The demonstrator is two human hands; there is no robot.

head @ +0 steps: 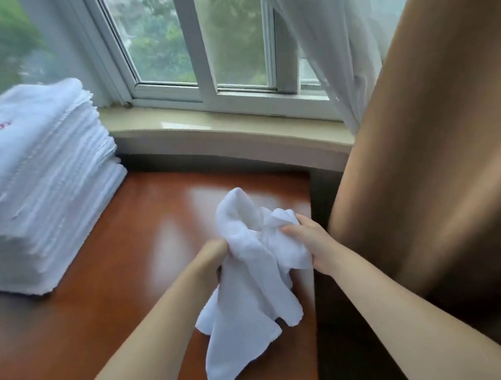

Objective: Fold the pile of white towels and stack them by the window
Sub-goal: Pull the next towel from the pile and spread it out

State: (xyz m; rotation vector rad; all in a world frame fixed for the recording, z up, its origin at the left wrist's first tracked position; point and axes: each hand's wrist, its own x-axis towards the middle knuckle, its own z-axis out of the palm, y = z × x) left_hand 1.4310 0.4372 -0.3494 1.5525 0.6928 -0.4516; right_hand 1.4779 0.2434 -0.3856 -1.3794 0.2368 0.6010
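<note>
Both hands grip one crumpled white towel [249, 275] above the wooden table [113, 303]: the left hand [212, 256] at its left side, the right hand [309, 246] at its right. Farther left, the stack of folded towels [26, 192] stands beside the window [195, 34].

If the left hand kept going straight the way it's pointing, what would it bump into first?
The left hand points up and right, and it already grips the crumpled white towel, so the towel comes first. Beyond it, probably the right hand, though depth is hard to judge.
</note>
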